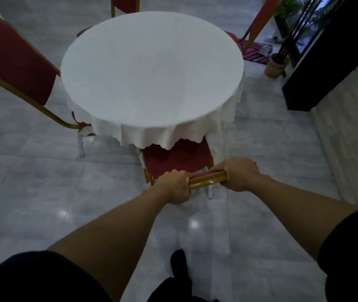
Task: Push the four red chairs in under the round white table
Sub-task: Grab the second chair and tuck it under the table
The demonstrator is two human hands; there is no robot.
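Head view: our left hand (pixel 174 187) and right hand (pixel 238 174) clench the near chair (pixel 177 156)'s stiff gilt top rail (pixel 207 180); it should slide easily under the desk (pixel 152 70).

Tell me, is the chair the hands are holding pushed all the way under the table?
Not yet. Much of the near chair's red seat shows outside the tablecloth.

One chair (pixel 177 156) sits partly under the worktop's (pixel 152 70) near edge; others stand left (pixel 14 59), behind (pixel 125 4) and right (pixel 261 20).
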